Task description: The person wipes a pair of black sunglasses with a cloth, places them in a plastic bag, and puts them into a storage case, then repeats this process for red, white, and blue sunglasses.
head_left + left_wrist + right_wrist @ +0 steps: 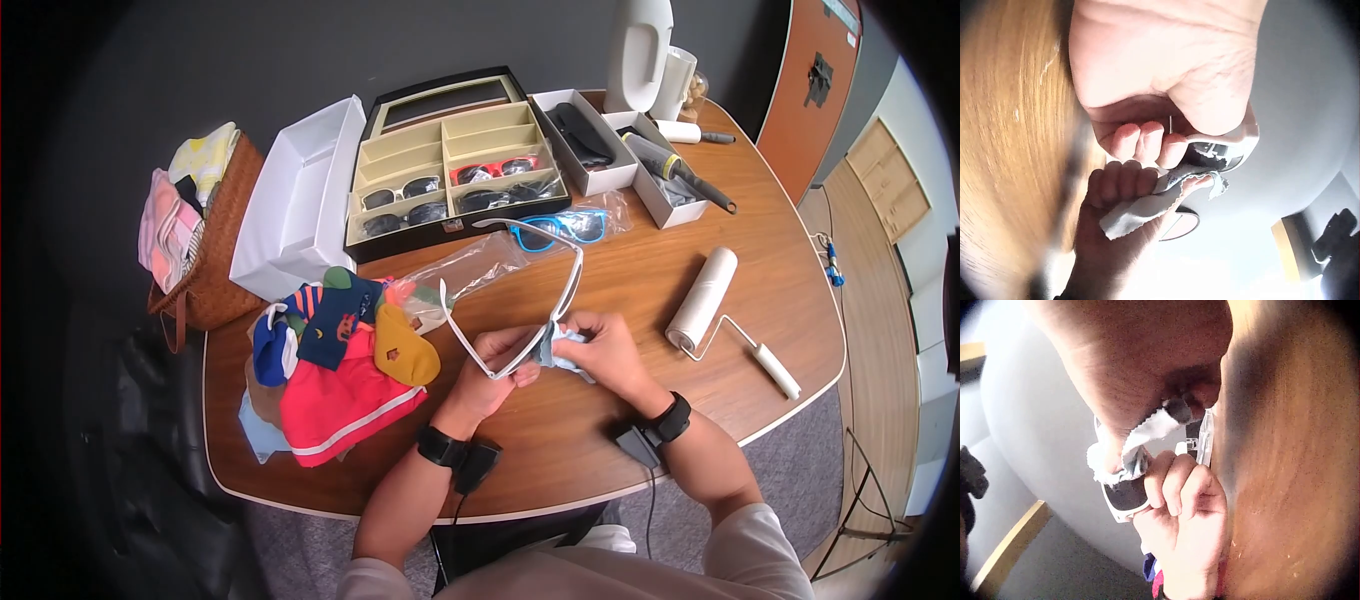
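My left hand (485, 380) grips a pair of white-framed sunglasses (1127, 495) by one side, with the temple arms unfolded and pointing away from me over the table. A pale blue-grey lens cloth (1135, 214) with a zigzag edge is pinched in my right hand (612, 358). The cloth is folded over part of one dark lens, thumb on the near side. In the left wrist view, the left fingers curl in beside the frame, and the right hand meets them at the lens.
An open display case (400, 150) at the back holds several sunglasses. Blue sunglasses (535, 238) lie on clear plastic before it. Socks and clothes (345, 390) are heaped at left, near a white box (300, 200) and wicker basket (215, 250). A lint roller (705, 295) lies at right.
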Tool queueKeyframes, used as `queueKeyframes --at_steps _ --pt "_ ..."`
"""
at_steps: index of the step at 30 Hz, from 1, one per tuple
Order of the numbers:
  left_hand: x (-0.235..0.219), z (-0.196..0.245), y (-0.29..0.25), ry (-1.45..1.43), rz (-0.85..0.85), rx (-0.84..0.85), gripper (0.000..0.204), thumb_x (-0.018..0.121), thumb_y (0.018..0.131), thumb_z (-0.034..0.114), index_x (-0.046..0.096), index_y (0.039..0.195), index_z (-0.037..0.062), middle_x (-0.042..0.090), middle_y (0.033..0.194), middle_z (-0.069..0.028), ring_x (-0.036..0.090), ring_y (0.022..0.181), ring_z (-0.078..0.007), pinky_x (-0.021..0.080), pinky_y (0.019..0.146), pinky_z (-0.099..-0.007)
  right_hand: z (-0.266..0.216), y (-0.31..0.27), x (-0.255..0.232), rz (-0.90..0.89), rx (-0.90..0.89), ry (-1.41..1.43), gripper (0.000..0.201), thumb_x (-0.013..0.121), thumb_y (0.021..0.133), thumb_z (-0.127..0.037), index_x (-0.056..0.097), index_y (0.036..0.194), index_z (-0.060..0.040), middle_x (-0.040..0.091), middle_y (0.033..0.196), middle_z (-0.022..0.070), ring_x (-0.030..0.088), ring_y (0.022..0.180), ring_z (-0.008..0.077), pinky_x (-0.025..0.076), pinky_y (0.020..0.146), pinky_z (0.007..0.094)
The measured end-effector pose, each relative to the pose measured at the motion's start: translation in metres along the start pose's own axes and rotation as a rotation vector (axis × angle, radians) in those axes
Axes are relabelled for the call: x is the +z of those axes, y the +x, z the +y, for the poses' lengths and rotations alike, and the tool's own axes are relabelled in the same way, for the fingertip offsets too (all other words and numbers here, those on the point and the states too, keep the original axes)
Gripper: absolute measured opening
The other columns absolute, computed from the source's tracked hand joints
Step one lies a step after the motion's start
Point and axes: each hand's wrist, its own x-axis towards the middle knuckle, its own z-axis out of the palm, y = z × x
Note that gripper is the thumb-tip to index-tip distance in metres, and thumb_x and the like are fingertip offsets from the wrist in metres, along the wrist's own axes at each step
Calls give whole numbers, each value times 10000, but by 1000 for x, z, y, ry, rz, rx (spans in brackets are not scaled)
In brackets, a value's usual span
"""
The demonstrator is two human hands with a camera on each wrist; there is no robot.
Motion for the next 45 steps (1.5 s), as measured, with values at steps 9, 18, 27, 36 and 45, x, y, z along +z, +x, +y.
queueKeyframes --at_steps 9,18,27,36,45 --pt "-4 -1 2 131 -155 -45 302 541 1007 209 637 1187 -13 422 629 67 365 559 -32 297 520 -207 8 10 -16 177 -49 346 276 662 938 -188 581 714 -50 580 673 -42 472 600 11 371 503 203" --pt "5 3 0 284 -8 -96 273 551 988 147 636 1122 -75 460 657 47 389 569 -39 303 522 -206 -7 11 -13 76 -140 419 402 665 932 -247 522 1245 -37 630 1028 38 584 868 62 475 701 202" --pt "8 0 2 342 90 -100 261 552 1003 191 680 1074 -25 502 681 47 401 581 -30 305 524 -193 -3 9 -17 38 -37 412 406 483 1029 -344 547 1212 14 647 944 58 636 797 118 517 679 250" --pt "6 4 1 382 24 -141 281 593 990 228 697 1144 18 615 853 78 491 722 14 389 610 -150 -6 12 -18 77 -7 531 393 434 1042 -362 592 1033 -2 648 817 44 619 669 103 505 626 233" --pt "-2 -6 2 358 93 -87 194 572 962 110 689 1083 14 634 849 59 534 719 9 407 601 -152 -13 5 -10 -10 -77 282 425 749 857 -169 495 1181 -63 592 1009 19 578 944 97 481 808 251"
